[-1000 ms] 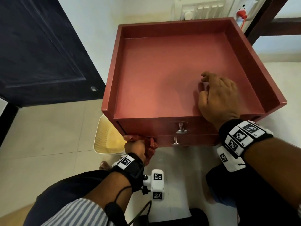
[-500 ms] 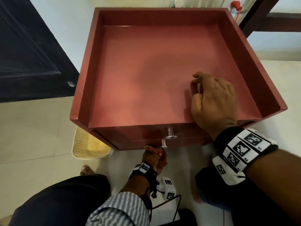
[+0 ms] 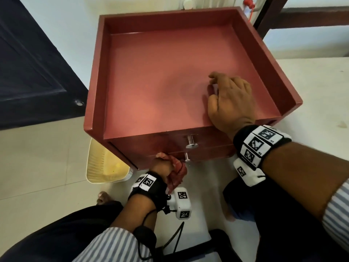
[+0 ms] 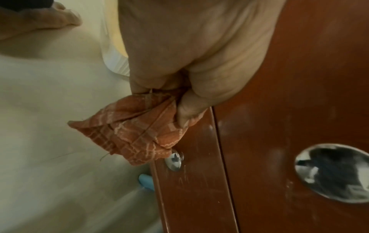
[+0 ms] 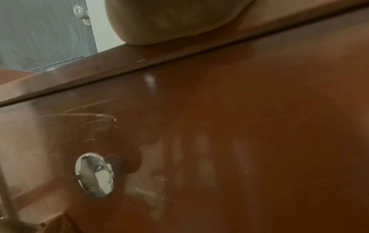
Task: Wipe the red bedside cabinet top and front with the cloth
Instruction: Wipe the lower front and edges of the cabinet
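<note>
The red bedside cabinet (image 3: 160, 78) fills the middle of the head view, its top a shallow tray with raised rims. My left hand (image 3: 162, 166) grips a bunched red checked cloth (image 3: 176, 173) against the lower drawer front, just left of the lower metal knob (image 3: 187, 157). In the left wrist view the cloth (image 4: 131, 130) hangs from my curled fingers (image 4: 189, 110) beside that knob (image 4: 174, 160). My right hand (image 3: 229, 103) rests on the cabinet top near its front edge, fingers loosely bent, holding nothing. The right wrist view shows the drawer front (image 5: 239, 141) and upper knob (image 5: 93, 175).
A pale yellow ribbed basket (image 3: 103, 165) stands on the tiled floor to the cabinet's left. A dark door (image 3: 32, 69) is further left. A wall socket with a red plug (image 3: 249, 2) sits behind the cabinet. My knees and a bare foot (image 3: 103, 197) are below.
My left hand with the cloth has slid right along the lower drawer front, from its left corner to beside the lower knob. The right hand has stayed on the top.
</note>
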Motion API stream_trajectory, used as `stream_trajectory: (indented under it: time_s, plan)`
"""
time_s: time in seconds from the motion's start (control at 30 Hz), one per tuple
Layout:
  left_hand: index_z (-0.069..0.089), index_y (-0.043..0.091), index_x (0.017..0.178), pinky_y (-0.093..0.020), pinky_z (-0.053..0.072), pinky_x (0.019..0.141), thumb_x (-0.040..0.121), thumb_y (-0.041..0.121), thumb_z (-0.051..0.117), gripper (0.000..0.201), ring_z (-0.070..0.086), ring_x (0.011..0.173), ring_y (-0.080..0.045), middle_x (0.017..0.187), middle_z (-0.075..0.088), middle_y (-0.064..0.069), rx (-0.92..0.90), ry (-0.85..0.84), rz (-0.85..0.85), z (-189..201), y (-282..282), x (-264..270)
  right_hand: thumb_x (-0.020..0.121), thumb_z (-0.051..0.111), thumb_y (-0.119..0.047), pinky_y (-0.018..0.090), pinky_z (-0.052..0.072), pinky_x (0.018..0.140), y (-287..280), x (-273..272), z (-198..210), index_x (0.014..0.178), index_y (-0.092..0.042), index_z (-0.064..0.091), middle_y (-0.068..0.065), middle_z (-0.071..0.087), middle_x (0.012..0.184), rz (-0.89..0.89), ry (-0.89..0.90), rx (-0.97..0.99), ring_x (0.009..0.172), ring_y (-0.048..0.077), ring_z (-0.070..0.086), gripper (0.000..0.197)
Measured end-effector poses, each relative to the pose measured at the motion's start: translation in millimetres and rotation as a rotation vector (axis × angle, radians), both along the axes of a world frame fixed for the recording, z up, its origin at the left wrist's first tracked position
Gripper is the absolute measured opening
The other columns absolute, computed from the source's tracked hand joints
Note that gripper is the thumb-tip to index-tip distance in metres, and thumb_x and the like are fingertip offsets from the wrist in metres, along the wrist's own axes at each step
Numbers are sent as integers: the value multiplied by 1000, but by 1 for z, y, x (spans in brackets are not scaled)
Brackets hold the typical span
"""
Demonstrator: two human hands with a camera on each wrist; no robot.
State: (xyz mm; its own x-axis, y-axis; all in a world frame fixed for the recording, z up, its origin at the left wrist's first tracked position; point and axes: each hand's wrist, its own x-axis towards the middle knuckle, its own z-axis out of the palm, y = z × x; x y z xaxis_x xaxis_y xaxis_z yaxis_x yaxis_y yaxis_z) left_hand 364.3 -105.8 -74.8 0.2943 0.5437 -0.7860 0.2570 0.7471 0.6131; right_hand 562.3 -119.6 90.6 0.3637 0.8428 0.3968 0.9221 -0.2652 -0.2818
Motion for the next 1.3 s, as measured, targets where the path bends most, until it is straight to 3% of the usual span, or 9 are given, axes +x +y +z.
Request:
stream_trajectory:
  time_s: [0.07,0.23,0.4,0.47,0.6,0.7,0.87,1.0,1.3]
  plan:
    - [41,9,63,-13,39,35,96,-20,35,44,50,32,-6,63,45,-12,4,-12,35,8,-1,0,84,44,-26,41,32,109,1,0,1,136,-17,51,0,68,117,-2,9,2,113,24,55,54]
    - [60,16,81,-35,52,67,96,-6,53,27,63,65,-20,76,65,-7,-16,32,51,-27,-11,17,81,42,-27,40,32,109,1,1,0,136,-18,51,-2,67,120,10,18,9,115,22,54,56]
    - [66,4,103,-27,51,40,102,-3,51,17,66,56,-22,82,68,-17,-51,-63,230,-54,-33,39,79,40,-30,40,33,109,3,3,-3,136,-20,50,-3,67,119,13,12,-6,113,21,54,59]
    - [68,-7,108,-31,58,46,98,-4,61,12,73,60,-23,88,77,-18,-109,-142,305,-63,-40,47,79,40,-30,40,33,109,3,3,-4,136,-19,50,-3,67,118,13,4,-11,112,21,54,59]
    - [60,7,83,-32,50,56,88,-9,54,18,64,75,-26,83,74,-11,-165,-342,314,-61,-60,78,80,40,-30,40,34,108,2,2,-4,135,-18,52,-3,68,115,23,-4,-9,111,21,55,58]
    - [67,5,106,-33,61,69,94,-6,57,19,74,82,-22,105,75,-15,-249,-346,392,-57,-65,101,80,39,-30,41,35,107,4,2,-5,135,-18,53,-3,68,114,30,-1,-4,111,22,56,58]
    - [67,8,92,-27,56,51,101,-1,58,15,73,67,-27,78,72,-9,-157,-200,433,-43,-54,103,81,41,-30,41,32,109,2,3,-4,136,-17,52,-1,68,115,20,-10,15,112,23,56,58]
    - [50,8,84,-15,33,36,100,-9,39,25,42,35,-12,73,47,-15,-48,-117,309,-26,-53,105,80,44,-29,40,30,110,1,2,-4,137,-18,51,-1,65,113,1,0,32,113,23,53,59]
    - [63,-6,107,-23,46,35,102,-9,43,21,60,52,-26,91,62,-28,-38,-149,180,-30,-49,103,78,44,-29,42,30,110,2,2,-4,136,-17,53,-1,65,116,9,-1,49,113,21,54,59]
